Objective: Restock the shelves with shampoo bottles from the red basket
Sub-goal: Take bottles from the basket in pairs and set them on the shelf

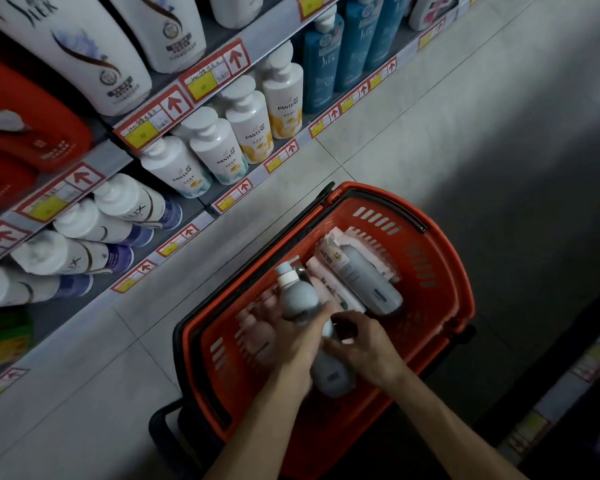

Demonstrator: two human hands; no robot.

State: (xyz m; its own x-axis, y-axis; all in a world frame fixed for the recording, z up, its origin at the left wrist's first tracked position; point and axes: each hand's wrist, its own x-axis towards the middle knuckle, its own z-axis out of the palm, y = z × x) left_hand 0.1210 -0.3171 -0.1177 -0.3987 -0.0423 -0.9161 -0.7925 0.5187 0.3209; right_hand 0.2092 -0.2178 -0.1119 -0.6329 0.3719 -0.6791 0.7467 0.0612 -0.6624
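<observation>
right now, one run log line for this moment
pick from red plastic basket | left hand grips white-capped grey bottle | right hand grips second grey bottle lying below | third grey bottle lies in basket

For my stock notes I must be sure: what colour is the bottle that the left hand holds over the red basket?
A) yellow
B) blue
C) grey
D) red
C: the left hand holds a grey bottle with a white cap over the red basket. The right hand grips a second grey bottle nearer the person.
</observation>
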